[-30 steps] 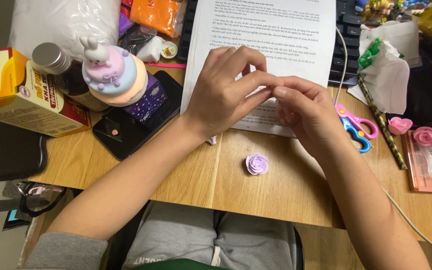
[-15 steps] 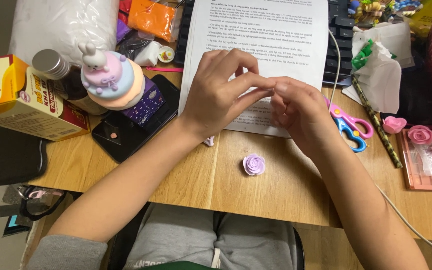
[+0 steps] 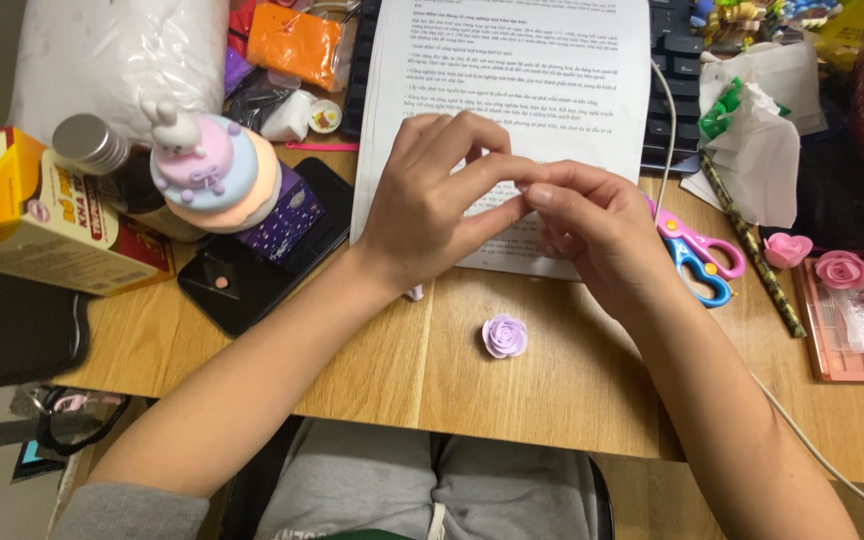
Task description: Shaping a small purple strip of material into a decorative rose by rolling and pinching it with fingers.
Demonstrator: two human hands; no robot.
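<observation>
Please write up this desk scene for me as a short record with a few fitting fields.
Surface: wooden desk
Left hand: fingertips meet the right hand's over the printed sheet; whatever they pinch is hidden
Right hand: fingers curled toward the left hand
Nearest loose item: purple clay rose, lying apart from both hands
Right side: scissors, pink roses
Left side: tiered bunny figure, black phone

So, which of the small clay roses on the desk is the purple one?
The purple rose lies alone on the bare wood, just below the left hand and right hand. The two pink roses sit at the desk's right side.
</observation>
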